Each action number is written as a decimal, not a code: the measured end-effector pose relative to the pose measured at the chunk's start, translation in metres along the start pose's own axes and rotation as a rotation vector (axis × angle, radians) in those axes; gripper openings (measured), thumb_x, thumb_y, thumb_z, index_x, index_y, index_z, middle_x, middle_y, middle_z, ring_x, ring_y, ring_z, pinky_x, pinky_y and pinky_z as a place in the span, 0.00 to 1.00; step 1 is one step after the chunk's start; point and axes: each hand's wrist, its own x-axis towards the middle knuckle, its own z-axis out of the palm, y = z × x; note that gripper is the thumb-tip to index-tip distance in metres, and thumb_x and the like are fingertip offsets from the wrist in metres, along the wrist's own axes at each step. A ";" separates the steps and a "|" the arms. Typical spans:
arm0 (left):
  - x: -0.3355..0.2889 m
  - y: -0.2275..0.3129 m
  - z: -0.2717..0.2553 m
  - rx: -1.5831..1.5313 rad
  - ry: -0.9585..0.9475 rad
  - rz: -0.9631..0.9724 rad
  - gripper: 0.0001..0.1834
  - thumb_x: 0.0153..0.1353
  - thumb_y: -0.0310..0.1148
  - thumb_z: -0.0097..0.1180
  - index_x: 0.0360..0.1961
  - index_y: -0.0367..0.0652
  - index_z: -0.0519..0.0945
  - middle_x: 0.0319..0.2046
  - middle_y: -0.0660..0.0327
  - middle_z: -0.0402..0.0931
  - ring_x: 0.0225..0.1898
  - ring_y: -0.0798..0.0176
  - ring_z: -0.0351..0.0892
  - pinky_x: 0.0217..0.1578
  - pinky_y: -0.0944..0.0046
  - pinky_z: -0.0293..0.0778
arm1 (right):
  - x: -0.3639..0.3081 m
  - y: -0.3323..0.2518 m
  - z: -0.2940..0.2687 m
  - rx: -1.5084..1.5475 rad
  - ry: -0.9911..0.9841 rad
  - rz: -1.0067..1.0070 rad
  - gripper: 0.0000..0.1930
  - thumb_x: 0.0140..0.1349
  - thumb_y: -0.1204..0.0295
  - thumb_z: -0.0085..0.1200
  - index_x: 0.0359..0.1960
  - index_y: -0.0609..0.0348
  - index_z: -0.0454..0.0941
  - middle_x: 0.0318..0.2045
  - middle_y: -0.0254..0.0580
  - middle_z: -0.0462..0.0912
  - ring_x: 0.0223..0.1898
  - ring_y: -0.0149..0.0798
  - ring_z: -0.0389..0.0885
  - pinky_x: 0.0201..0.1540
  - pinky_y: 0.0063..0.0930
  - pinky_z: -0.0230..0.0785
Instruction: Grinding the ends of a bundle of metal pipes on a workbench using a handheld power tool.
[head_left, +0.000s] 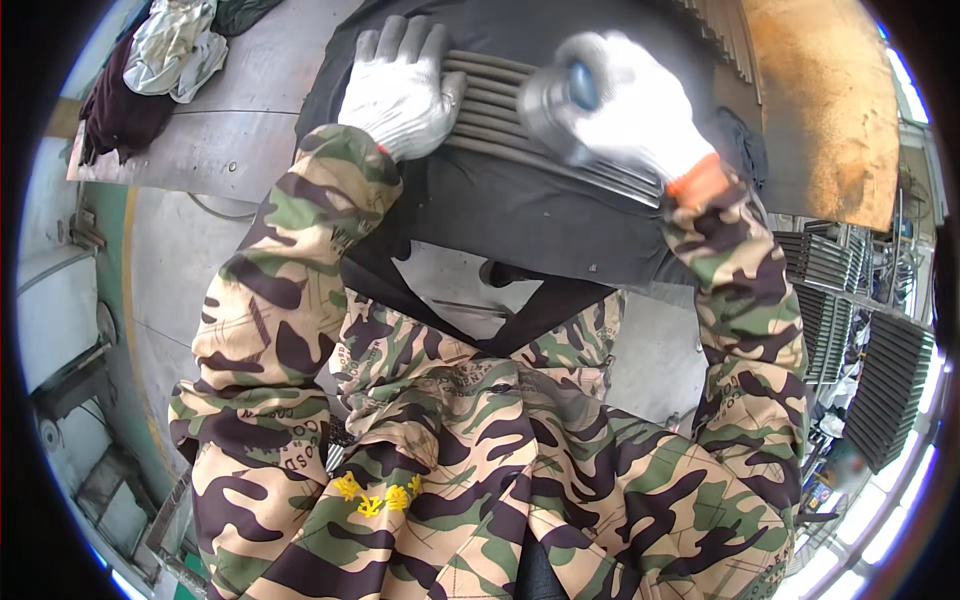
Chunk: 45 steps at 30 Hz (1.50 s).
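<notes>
Several slim grey metal rods [492,103] lie side by side on a dark cloth [480,200]. My left hand [402,85], in a white knitted glove with grey fingers, rests at their left ends. Its fingers are stretched out, and the thumb lies against the rods. Over the right part of the rods, my right hand [630,100] is closed and smeared by motion. In its grip is a rounded grey thing with a blue part [583,86], too blurred to name. That hand hides the middle of the rods; their shiny right ends show below the wrist.
Crumpled light and dark clothes [170,60] lie on the metal table [240,110] at the left. More rods [722,35] sit at the far right beside a rusty brown sheet [825,110]. Racks with stacked dark bars [885,390] stand further right.
</notes>
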 end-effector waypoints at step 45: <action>-0.021 0.010 -0.015 -0.064 -0.107 0.009 0.30 0.71 0.41 0.57 0.68 0.35 0.75 0.68 0.43 0.74 0.70 0.37 0.69 0.71 0.41 0.62 | 0.002 -0.009 0.003 0.042 0.030 -0.017 0.21 0.64 0.59 0.61 0.58 0.45 0.84 0.50 0.48 0.86 0.56 0.53 0.87 0.60 0.49 0.81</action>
